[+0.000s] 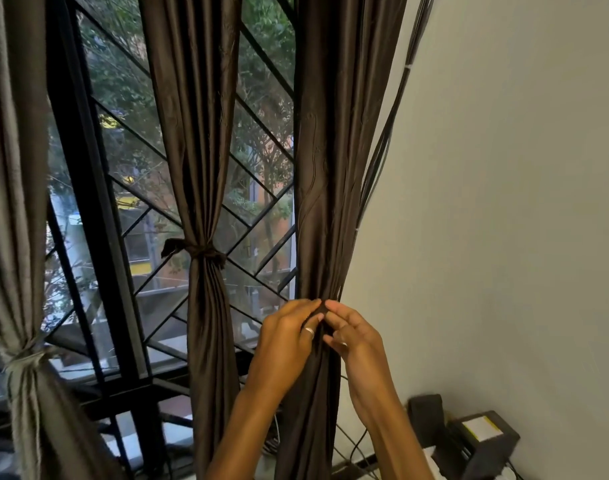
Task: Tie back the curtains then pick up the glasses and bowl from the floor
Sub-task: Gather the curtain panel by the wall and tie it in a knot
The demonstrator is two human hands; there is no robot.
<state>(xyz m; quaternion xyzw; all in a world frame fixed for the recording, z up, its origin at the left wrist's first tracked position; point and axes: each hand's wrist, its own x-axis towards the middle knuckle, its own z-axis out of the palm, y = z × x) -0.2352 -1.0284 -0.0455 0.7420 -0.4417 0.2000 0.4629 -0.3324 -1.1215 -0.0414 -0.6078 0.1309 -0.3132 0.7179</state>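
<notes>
Left hand (289,336) and right hand (356,337) raised side by side, fingertips meeting at the front of the right curtain (330,168). Both with fingers curled, pinching a dark fold of cloth between them at the gathered waist. Impossible to tell whether a tie band or the curtain's own fabric. Left thumb and forefinger closed on the fold from the left, right fingers bent in on it from the right, backs of both hands toward the camera. One ring (309,331) on the left hand, a second ring (343,344) on the right.

Three curtains counted. Left curtain (8,168), grey, cinched low by a left tie (22,356). Middle curtain (195,133), dark brown, cinched by a middle tie (200,254), knotted, one loose end sticking out to the left. Right curtain, dark brown, hanging just beside the wall (503,168), bunched narrow at the hands, directly behind the fingertips and touching both hands, spreading again below the wrists.

Two ties knotted. Behind the curtains, one window (123,150) with a black diagonal grille, trees beyond. A bundle of thin cables (382,150) running down the wall edge next to the right curtain. One black box (483,441) low at the right, by the wall.
</notes>
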